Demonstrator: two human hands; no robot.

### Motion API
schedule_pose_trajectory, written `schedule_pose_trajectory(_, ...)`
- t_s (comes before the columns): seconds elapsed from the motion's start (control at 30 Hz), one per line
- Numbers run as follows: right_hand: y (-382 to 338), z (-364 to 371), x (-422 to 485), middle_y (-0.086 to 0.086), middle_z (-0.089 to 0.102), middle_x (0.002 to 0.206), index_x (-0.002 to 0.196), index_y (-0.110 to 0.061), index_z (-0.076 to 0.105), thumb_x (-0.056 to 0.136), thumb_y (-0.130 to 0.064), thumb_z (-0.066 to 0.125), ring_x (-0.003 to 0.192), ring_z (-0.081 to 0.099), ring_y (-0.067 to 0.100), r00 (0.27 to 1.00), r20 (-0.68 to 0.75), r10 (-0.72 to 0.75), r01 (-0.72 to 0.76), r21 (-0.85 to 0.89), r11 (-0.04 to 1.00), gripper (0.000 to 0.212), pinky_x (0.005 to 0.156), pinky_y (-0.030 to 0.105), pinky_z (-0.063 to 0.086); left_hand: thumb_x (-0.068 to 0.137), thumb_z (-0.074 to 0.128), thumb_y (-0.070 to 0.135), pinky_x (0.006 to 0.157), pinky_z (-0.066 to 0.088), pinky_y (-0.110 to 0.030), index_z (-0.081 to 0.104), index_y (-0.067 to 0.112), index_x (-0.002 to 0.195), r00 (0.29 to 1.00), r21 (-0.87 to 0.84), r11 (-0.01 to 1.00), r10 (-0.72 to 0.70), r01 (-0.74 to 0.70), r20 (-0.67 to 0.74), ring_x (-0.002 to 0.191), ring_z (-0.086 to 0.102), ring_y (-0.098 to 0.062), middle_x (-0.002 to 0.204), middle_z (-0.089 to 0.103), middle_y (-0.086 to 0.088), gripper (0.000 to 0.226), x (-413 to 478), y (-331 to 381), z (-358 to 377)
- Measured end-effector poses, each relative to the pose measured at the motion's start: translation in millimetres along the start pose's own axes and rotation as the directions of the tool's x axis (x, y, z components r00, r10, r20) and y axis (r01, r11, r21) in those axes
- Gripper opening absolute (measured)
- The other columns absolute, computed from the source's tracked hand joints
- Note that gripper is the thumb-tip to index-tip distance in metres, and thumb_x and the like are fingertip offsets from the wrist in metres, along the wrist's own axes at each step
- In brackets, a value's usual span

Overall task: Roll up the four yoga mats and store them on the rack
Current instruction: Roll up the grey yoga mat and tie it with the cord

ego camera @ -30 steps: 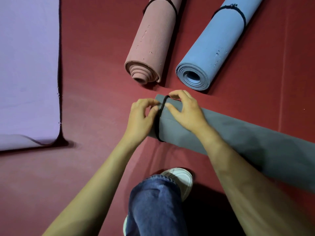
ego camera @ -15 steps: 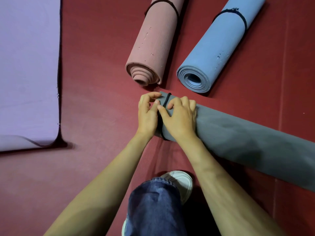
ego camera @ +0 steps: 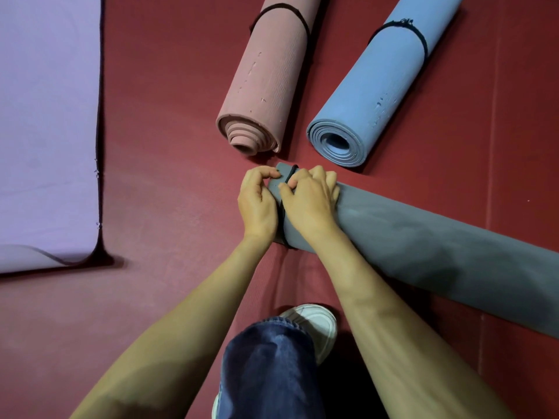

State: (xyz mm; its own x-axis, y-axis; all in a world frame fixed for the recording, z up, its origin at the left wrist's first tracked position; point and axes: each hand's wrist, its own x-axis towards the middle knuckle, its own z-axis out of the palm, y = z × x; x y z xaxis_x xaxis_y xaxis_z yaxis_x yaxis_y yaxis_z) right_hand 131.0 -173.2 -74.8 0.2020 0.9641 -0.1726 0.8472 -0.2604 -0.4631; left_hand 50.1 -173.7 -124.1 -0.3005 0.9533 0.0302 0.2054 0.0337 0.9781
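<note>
The rolled grey foam yoga mat (ego camera: pixel 423 246) lies on the red floor (ego camera: pixel 169 146), with a thin black elastic band (ego camera: pixel 291 172) round one end. The left hand (ego camera: pixel 257 204) curls its fingers over that end, and the right hand (ego camera: pixel 308 201) pinches the band between thumb and forefinger. Just beyond lie a rolled pink mat (ego camera: pixel 266 77) and a rolled blue mat (ego camera: pixel 378 86), each banded; a purple mat (ego camera: pixel 45 116) lies flat, well apart.

Grey mat (ego camera: pixel 423 252): rolled, black band (ego camera: pixel 291 173) round end.
Left hand (ego camera: pixel 257 204): gripping mat end.
Right hand (ego camera: pixel 308 201): pinching band.
Pink mat (ego camera: pixel 266 86), blue mat (ego camera: pixel 378 95): rolled, banded.
</note>
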Motion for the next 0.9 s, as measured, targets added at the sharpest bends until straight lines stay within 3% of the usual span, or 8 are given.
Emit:
schedule_pose_trajectory(0.13,13.6,-12.6,-2.0,0.010,0.048,0.119,0.105,-0.010,0.060,0.094,-0.026,0.048,0.118,0.037,0.030,0.994,-0.110,-0.026,0.024,-0.026,0.999,0.022,0.096,0.038,0.025,0.089,0.044,0.024,0.086,0.046,-0.040,0.062,0.009,0.089,0.988,0.154,0.977,0.139,-0.149,0.073,0.091,0.055,-0.014,0.092,0.053,0.008,0.024,2.0,0.2,4.3)
schedule_pose_trajectory(0.23,36.6,-26.9,-1.9,0.016,0.056,0.107,0.093,-0.008,0.059,0.094,-0.016,0.051,0.107,0.050,0.033,0.994,-0.074,0.085,-0.057,0.318,0.946,0.012,0.097,0.041,0.036,0.084,0.057,0.046,0.089,0.046,-0.042,0.067,0.019,0.096,0.974,0.359,0.907,0.185,-0.219,0.127,0.098,0.053,-0.016,0.102,0.050,0.006,0.031,5.0,-5.0,8.6)
schedule_pose_trajectory(0.37,57.6,-59.1,-13.8,0.005,0.052,0.070,0.078,-0.013,0.044,0.098,-0.006,0.042,0.061,0.052,0.015,0.896,0.400,0.191,-0.443,0.833,0.331,0.021,0.063,0.025,0.051,0.085,0.053,0.050,0.094,0.039,-0.042,0.071,0.024,0.096,0.967,0.475,0.845,0.186,-0.247,0.171,0.104,0.048,-0.019,0.109,0.054,0.000,0.033,9.1,0.4,12.7)
schedule_pose_trajectory(0.43,75.7,-73.4,-18.8,0.001,0.044,0.058,0.075,-0.013,0.043,0.098,-0.012,0.044,0.045,0.038,0.010,0.825,0.541,0.163,-0.565,0.778,0.276,0.024,0.052,0.023,0.045,0.089,0.049,0.046,0.099,0.034,-0.047,0.071,0.023,0.094,0.951,0.554,0.773,0.234,-0.309,0.204,0.107,0.047,-0.021,0.107,0.058,-0.001,0.032,12.6,4.2,14.7)
schedule_pose_trajectory(0.53,100.4,-90.1,-17.8,-0.004,0.036,0.047,0.077,-0.009,0.052,0.098,-0.023,0.049,0.037,0.028,0.008,0.808,0.567,0.160,-0.563,0.664,0.492,0.026,0.048,0.022,0.039,0.092,0.046,0.022,0.107,0.027,-0.050,0.068,0.013,0.094,0.845,0.569,0.629,0.338,-0.530,0.414,0.102,0.054,-0.026,0.099,0.063,-0.006,0.025,18.1,14.6,20.6)
schedule_pose_trajectory(0.67,100.3,-85.9,-27.1,-0.004,0.038,0.043,0.076,-0.006,0.054,0.098,-0.015,0.047,0.033,0.033,0.008,0.808,0.560,0.182,-0.569,0.663,0.487,0.025,0.045,0.023,0.040,0.092,0.047,0.006,0.101,0.038,-0.045,0.054,0.002,0.127,0.826,0.508,0.753,0.081,-0.417,0.558,0.110,0.055,-0.033,0.117,0.061,-0.017,0.035,-4.9,46.7,46.6)
schedule_pose_trajectory(0.8,99.6,-80.8,-35.6,-0.004,0.038,0.041,0.070,-0.011,0.052,0.094,-0.019,0.051,0.037,0.041,0.012,0.754,0.639,0.153,-0.655,0.708,0.264,0.025,0.051,0.024,0.044,0.094,0.038,0.028,0.103,0.037,-0.046,0.060,0.001,0.120,0.854,0.668,0.550,0.190,-0.501,0.484,0.104,0.063,-0.027,0.112,0.068,-0.011,0.044,-39.0,28.6,50.4)
schedule_pose_trajectory(0.9,94.7,-86.7,-23.8,-0.007,0.027,0.035,0.074,-0.012,0.056,0.090,-0.027,0.052,0.036,0.038,0.010,0.687,0.713,0.140,-0.719,0.695,-0.011,0.022,0.055,0.023,0.041,0.094,0.036,0.028,0.104,0.031,-0.041,0.053,0.000,0.128,0.865,0.676,0.542,0.272,-0.500,0.422,0.108,0.057,-0.024,0.119,0.064,-0.010,0.047,-47.6,18.2,43.7)
